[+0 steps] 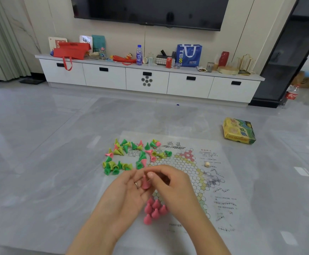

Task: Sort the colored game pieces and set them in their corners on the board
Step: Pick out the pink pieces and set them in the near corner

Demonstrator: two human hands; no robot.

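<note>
Both hands are meeting over the board (229,183): the left hand (129,188) is cupping a pink piece (145,183), and the right hand (168,183) is pinching it, probably to join the pink group (154,210) standing below.

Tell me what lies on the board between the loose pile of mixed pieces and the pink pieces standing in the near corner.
In the head view, both hands: the left hand holds pink cone pieces, the right hand beside it.
</note>
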